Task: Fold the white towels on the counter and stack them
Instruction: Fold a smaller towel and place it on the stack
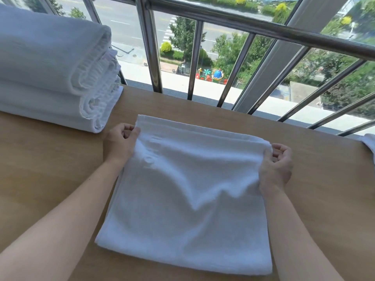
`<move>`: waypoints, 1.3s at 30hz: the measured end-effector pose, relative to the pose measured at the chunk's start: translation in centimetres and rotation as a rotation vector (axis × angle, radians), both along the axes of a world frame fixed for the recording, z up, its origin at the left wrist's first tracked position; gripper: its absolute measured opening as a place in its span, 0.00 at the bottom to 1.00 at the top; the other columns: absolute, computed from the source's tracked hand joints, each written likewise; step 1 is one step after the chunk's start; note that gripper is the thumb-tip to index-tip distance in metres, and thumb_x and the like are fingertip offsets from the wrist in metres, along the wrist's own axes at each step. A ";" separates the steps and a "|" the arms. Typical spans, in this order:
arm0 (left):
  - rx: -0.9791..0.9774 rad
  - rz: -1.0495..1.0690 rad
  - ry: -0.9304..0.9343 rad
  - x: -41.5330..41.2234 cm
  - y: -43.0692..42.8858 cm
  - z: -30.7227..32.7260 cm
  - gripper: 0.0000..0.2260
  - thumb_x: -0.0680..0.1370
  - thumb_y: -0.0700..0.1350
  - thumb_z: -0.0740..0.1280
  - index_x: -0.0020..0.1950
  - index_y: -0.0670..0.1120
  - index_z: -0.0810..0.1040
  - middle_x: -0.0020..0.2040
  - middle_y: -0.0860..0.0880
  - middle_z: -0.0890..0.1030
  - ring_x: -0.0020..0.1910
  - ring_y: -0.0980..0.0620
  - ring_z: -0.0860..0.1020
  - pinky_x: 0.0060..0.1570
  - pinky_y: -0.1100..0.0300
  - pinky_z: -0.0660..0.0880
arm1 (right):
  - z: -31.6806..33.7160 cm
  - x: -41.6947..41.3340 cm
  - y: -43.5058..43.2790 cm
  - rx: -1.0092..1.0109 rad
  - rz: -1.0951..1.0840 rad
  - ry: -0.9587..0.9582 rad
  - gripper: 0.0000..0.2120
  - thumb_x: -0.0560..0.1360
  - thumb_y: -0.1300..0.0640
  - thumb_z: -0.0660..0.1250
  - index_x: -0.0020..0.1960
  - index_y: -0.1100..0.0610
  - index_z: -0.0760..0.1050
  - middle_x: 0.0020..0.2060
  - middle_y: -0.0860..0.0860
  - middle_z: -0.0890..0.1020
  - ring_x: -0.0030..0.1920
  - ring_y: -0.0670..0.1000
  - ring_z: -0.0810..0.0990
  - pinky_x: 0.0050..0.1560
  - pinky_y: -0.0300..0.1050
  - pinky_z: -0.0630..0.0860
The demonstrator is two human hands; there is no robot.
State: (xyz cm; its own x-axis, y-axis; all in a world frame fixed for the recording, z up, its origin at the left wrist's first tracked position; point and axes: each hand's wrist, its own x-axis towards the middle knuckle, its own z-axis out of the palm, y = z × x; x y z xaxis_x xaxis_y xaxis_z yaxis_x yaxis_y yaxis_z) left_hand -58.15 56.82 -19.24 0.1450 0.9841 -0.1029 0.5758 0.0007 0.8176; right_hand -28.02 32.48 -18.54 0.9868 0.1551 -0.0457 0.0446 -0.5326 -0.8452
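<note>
A white towel (182, 199) is spread flat on the wooden worktop (50, 169), directly in front of the person. Its far left corner is pinched by the curled fingers (135, 131) of the left hand (119, 145), and its far right corner is gripped in the same way by the right hand (277, 167). A faint raised mark is woven into the cloth near the left hand, but it cannot be read. A stack of folded white towels (50, 67) is seen at the far left of the worktop, well apart from the held towel. The edge of another white cloth (370, 142) shows at the right. A metal railing (243, 25) runs behind the worktop.
</note>
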 end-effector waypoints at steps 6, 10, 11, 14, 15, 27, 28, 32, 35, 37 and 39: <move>0.023 0.026 0.117 0.9 -0.1 0.1 0.07 0.77 0.51 0.71 0.45 0.48 0.80 0.36 0.51 0.79 0.38 0.51 0.77 0.39 0.60 0.67 | -0.9 0.0 0.4 -0.033 -0.025 -0.003 0.05 0.76 0.51 0.66 0.50 0.46 0.71 0.40 0.40 0.78 0.36 0.36 0.76 0.35 0.31 0.68; -0.013 0.065 0.112 0.4 -0.6 0.5 0.11 0.76 0.55 0.71 0.45 0.47 0.78 0.36 0.55 0.78 0.39 0.52 0.77 0.35 0.61 0.67 | -0.2 -0.4 -0.1 -0.038 -0.030 0.048 0.11 0.75 0.46 0.68 0.52 0.48 0.69 0.37 0.41 0.76 0.36 0.39 0.75 0.36 0.35 0.67; -0.040 0.069 0.094 0.0 -0.8 0.7 0.13 0.76 0.57 0.71 0.46 0.47 0.78 0.37 0.55 0.78 0.40 0.52 0.78 0.35 0.62 0.68 | 0.1 -0.6 -0.7 -0.046 -0.026 0.067 0.13 0.75 0.45 0.68 0.54 0.48 0.68 0.36 0.41 0.77 0.37 0.39 0.76 0.36 0.35 0.68; -0.097 0.061 0.047 -1.8 -2.5 1.5 0.17 0.74 0.62 0.72 0.50 0.50 0.77 0.39 0.54 0.82 0.40 0.54 0.80 0.36 0.59 0.71 | 0.9 -2.4 -3.4 -0.120 0.054 0.085 0.18 0.75 0.46 0.67 0.61 0.50 0.67 0.37 0.43 0.78 0.39 0.39 0.76 0.37 0.37 0.67; -0.093 0.058 0.042 -2.6 -3.4 1.7 0.17 0.73 0.63 0.72 0.51 0.52 0.76 0.39 0.55 0.82 0.38 0.57 0.80 0.36 0.60 0.71 | 1.0 -3.2 -4.5 -0.142 0.080 0.088 0.19 0.75 0.46 0.66 0.63 0.50 0.66 0.38 0.44 0.78 0.39 0.40 0.77 0.38 0.41 0.68; -0.247 -0.144 0.047 -11.4 -12.8 1.8 0.18 0.73 0.62 0.73 0.56 0.54 0.75 0.34 0.54 0.79 0.33 0.55 0.77 0.33 0.57 0.70 | 0.2 -14.9 -14.8 -0.226 -0.087 0.103 0.13 0.78 0.49 0.65 0.60 0.49 0.68 0.39 0.47 0.79 0.41 0.50 0.78 0.35 0.45 0.67; -0.265 -0.159 0.048 -11.9 -13.4 1.8 0.18 0.73 0.61 0.73 0.57 0.55 0.75 0.35 0.53 0.80 0.35 0.55 0.78 0.34 0.56 0.72 | 0.1 -15.5 -15.3 -0.229 -0.111 0.122 0.11 0.77 0.49 0.65 0.58 0.49 0.70 0.40 0.48 0.80 0.42 0.54 0.78 0.37 0.47 0.68; -0.299 -0.163 0.004 -13.8 -15.6 2.4 0.13 0.74 0.59 0.73 0.53 0.57 0.75 0.39 0.57 0.85 0.39 0.60 0.82 0.35 0.58 0.75 | 0.2 -17.2 -16.7 -0.239 -0.139 0.118 0.10 0.77 0.46 0.65 0.42 0.51 0.73 0.35 0.46 0.78 0.38 0.55 0.76 0.34 0.45 0.68; -0.267 -0.162 -0.002 -14.6 -16.4 2.7 0.08 0.75 0.55 0.74 0.49 0.53 0.80 0.39 0.56 0.84 0.38 0.62 0.80 0.33 0.66 0.72 | 0.5 -17.7 -17.4 -0.157 -0.128 0.102 0.10 0.78 0.48 0.66 0.40 0.51 0.74 0.34 0.47 0.78 0.37 0.53 0.75 0.35 0.44 0.69; -0.252 -0.127 -0.045 -15.0 -16.7 2.6 0.07 0.76 0.51 0.74 0.49 0.49 0.81 0.42 0.53 0.85 0.38 0.59 0.81 0.32 0.71 0.71 | 0.6 -17.5 -18.0 -0.044 -0.127 0.144 0.07 0.79 0.50 0.67 0.44 0.52 0.76 0.36 0.47 0.79 0.37 0.51 0.75 0.38 0.46 0.69; -0.251 -0.087 -0.122 -15.5 -17.0 2.6 0.07 0.76 0.50 0.74 0.49 0.50 0.81 0.44 0.52 0.85 0.42 0.55 0.81 0.35 0.70 0.72 | 0.9 -17.5 -18.8 0.099 -0.107 0.227 0.07 0.80 0.50 0.67 0.48 0.53 0.78 0.38 0.47 0.80 0.36 0.48 0.75 0.38 0.46 0.71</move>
